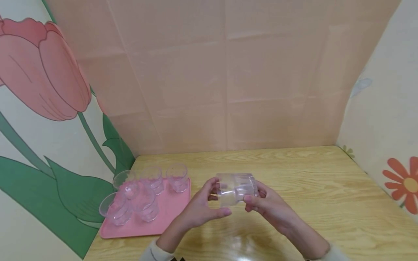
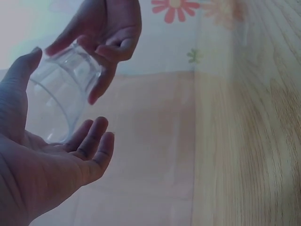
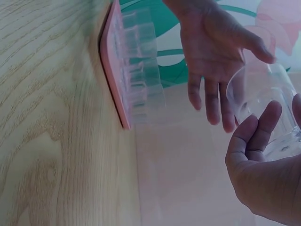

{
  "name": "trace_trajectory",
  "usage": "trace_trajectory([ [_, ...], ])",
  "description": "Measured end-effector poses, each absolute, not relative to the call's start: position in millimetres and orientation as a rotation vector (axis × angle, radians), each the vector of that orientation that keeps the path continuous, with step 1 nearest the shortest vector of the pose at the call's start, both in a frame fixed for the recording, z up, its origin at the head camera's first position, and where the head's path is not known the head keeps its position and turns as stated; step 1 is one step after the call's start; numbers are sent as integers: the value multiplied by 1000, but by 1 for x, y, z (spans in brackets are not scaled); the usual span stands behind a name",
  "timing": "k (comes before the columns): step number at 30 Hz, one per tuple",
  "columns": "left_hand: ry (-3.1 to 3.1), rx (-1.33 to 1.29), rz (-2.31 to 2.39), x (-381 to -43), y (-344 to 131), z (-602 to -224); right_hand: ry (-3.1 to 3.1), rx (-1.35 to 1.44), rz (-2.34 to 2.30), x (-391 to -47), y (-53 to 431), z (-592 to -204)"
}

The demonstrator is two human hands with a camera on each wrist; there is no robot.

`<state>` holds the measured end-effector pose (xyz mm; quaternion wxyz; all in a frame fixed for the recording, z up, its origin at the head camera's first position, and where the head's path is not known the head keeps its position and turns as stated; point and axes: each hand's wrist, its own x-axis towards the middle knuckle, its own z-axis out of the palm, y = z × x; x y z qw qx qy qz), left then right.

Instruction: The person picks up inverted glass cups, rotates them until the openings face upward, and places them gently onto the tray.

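A clear cup [image 1: 233,190] lies on its side in the air above the table, mouth to the left. My right hand [image 1: 275,210] grips it round the base end, thumb in front and fingers behind. At the mouth end is my left hand [image 1: 200,212], its fingers and thumb spread apart on either side of the rim. In the right wrist view, the left hand's fingers [image 3: 212,101] hang nearly straight beside the cup. The left wrist view shows the rim close to the palm, between thumb and fingers.
On the table's left side lies a pink tray [image 1: 173,214] carrying several upright clear cups [image 1: 177,179]. The wood-grain table [image 1: 294,174] meets a pinkish sheet [image 1: 228,90] at the back. Flower-patterned walls stand left and right.
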<state>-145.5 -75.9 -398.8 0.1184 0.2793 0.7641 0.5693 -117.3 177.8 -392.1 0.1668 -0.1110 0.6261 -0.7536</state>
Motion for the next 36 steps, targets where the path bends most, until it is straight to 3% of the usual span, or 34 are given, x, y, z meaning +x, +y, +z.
trace_trajectory([
  [25,2273,640,1806,-145,-81,-389,1651,-397,-2147,-121,161,-399],
  [36,2352,726,1694,-145,-89,-382,1705,-443,-2065,-122,163,-400],
])
